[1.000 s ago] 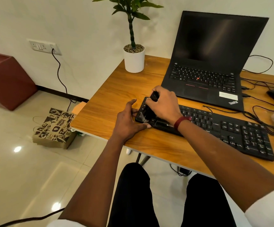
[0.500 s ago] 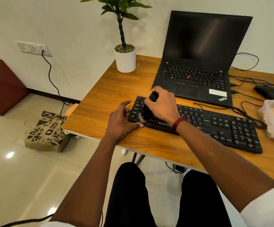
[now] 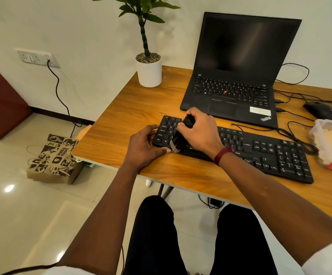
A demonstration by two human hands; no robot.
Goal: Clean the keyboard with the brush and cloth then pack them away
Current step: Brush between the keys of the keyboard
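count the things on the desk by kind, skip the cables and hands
laptop: 1
keyboard: 1
mouse: 1
brush: 1
potted plant: 1
plastic container: 1
total: 6

Noted black laptop open, screen dark, at back of bench. Noted potted plant in white pot at far left corner, black mouse right of laptop. Logged printed paper bag on floor, wall socket above.
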